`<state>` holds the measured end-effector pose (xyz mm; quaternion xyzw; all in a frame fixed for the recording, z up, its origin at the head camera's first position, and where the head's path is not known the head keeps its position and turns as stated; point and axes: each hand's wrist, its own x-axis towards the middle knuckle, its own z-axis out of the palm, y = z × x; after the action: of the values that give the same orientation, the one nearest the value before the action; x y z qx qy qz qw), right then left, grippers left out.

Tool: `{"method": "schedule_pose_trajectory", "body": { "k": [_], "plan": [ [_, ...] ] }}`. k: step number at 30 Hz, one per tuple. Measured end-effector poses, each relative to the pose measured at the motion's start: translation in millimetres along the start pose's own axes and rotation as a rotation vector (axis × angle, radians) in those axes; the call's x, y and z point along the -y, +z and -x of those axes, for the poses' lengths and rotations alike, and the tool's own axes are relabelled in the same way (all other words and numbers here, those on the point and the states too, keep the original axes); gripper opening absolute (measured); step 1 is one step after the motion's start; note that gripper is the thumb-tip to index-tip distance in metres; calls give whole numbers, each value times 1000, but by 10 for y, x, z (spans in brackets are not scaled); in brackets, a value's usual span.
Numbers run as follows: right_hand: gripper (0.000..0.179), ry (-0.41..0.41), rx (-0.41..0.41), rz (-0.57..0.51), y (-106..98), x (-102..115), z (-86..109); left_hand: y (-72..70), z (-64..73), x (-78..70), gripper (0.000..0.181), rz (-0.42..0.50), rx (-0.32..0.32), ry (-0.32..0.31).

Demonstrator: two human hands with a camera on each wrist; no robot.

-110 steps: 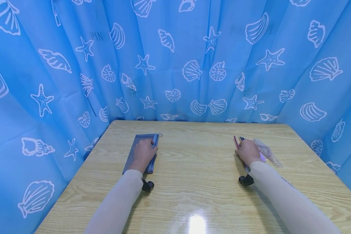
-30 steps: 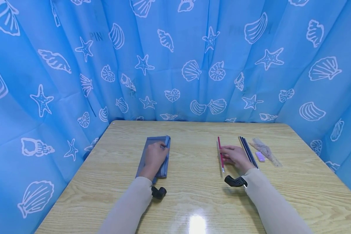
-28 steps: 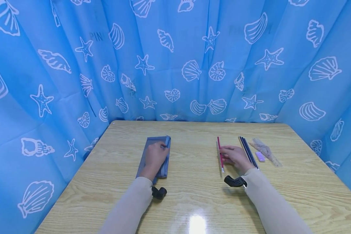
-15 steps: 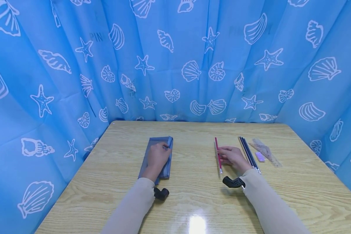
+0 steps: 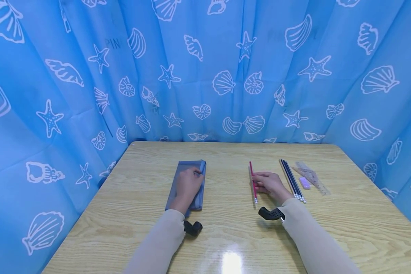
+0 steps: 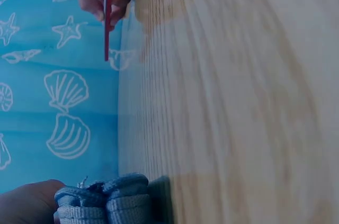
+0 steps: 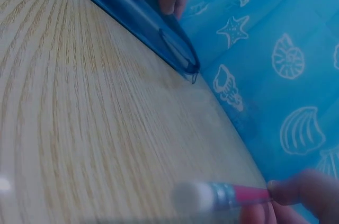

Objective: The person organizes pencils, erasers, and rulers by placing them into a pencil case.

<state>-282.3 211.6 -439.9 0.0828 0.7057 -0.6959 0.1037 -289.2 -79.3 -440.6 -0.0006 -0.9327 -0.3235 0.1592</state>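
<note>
I note the right fingers (image 5: 261, 174) pinching the red pencil (image 5: 254, 190) near mid-shaft, left fingers (image 5: 195, 170) gripping the blue pouch (image 5: 199, 194) beneath them; a loosened right pinch could let the pencil swivel or drop to the worktop (image 5: 226, 224) below.

- Here's the bench (image 5: 226, 217), pale wood running in fine grain, far corners rounded, a bright patch of glare (image 5: 231, 262) glowing down at the near side!
- Left of the middle, the blue pouch (image 5: 198, 195) sits flat-looking on the wood, its long side running away from us.
- Over to the right, dark pencils (image 5: 292, 180) lie slanting, side by side, white ends pointing nearer.
- Just beside them, a small lilac eraser (image 5: 304, 183)!
- And right alongside that, clear plastic rulers (image 5: 316, 182), overlapping, lying at a slant.
</note>
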Motion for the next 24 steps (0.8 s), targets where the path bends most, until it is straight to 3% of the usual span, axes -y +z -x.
{"method": "schedule_pose_trajectory", "body": {
  "k": [24],
  "plan": [
    [48, -10, 13, 8, 131, 8, 35, 76, 66, -75, 20, 39, 18, 20]
  ]
}}
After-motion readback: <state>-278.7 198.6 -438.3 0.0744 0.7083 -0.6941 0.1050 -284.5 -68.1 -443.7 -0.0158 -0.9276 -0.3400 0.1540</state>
